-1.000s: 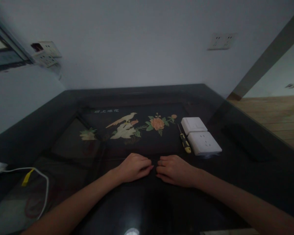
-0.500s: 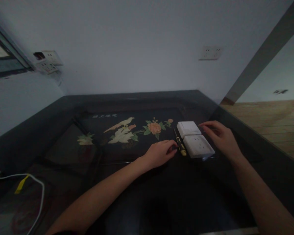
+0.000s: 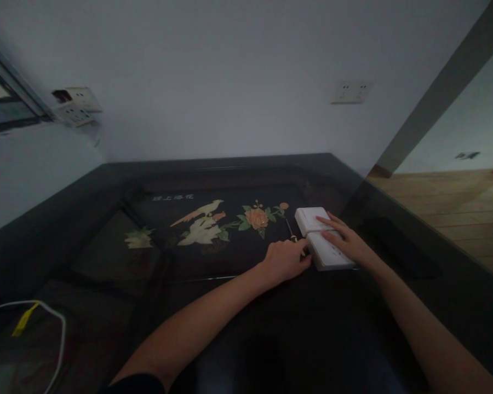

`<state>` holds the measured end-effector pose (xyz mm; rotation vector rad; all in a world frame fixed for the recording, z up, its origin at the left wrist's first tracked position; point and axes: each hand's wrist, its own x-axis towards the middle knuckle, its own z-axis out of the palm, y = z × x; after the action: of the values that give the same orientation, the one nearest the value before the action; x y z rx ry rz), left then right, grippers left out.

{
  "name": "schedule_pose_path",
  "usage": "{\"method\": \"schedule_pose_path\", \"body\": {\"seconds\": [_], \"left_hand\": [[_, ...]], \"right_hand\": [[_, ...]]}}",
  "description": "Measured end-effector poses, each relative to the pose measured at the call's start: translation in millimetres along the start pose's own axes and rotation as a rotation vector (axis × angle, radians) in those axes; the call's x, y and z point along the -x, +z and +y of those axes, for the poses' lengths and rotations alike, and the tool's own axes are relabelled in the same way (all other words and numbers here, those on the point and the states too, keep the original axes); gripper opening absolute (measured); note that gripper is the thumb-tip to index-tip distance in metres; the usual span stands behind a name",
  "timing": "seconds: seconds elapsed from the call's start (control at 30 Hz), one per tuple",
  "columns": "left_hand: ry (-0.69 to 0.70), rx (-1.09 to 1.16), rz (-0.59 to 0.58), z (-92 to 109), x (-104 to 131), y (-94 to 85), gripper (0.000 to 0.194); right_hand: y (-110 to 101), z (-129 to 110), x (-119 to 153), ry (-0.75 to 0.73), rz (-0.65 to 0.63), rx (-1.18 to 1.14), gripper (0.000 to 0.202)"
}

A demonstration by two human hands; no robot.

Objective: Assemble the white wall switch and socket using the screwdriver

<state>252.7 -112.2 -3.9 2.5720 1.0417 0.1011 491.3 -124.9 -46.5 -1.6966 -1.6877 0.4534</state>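
Observation:
Two white socket plates lie end to end on the dark table, right of the inlaid flower: a far one and a near one. My right hand rests over their right side, its fingers spread across both. Just left of the near plate is my left hand, its fingers curled round the handle of a screwdriver. The thin shaft of that screwdriver points away from me, and most of the handle is hidden under the fingers.
The dark glossy table bears an inlaid bird and flowers. A white cable with a yellow tag lies at the left. Wall sockets are on the back wall, others in the left corner. Wooden floor shows at the right.
My right hand has moved left, from beside the plates onto them. My left hand has moved slightly right and now covers most of the screwdriver handle. The view has shifted a little.

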Motion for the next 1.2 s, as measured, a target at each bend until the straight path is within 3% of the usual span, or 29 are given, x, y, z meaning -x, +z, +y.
{"method": "schedule_pose_path", "body": {"seconds": [0.13,0.27,0.5,0.63,0.9,1.0,1.2], "left_hand": [[-0.060,-0.018,0.021,-18,22,-8.4,0.031],[-0.146,-0.014,0.071,-53,65,-21.5,0.022],[-0.332,-0.026,0.161,-111,137,-31.9,0.018],[-0.352,-0.019,0.140,-120,151,-31.6,0.016],[-0.303,0.030,0.066,-117,153,-34.5,0.019],[-0.290,0.035,0.068,-118,154,-35.4,0.022],[-0.260,0.048,0.141,-118,156,-37.3,0.024]], "right_hand": [[3,-6,2,0.016,-0.003,-0.009,0.050],[13,-18,4,0.020,-0.008,-0.024,0.048],[52,-52,2,-0.007,-0.036,-0.063,0.049],[81,-78,0,-0.016,-0.062,-0.094,0.052],[129,-121,0,-0.007,-0.100,-0.153,0.053],[123,-129,2,-0.027,-0.090,-0.170,0.056],[75,-134,26,-0.143,-0.094,-0.169,0.042]]}}
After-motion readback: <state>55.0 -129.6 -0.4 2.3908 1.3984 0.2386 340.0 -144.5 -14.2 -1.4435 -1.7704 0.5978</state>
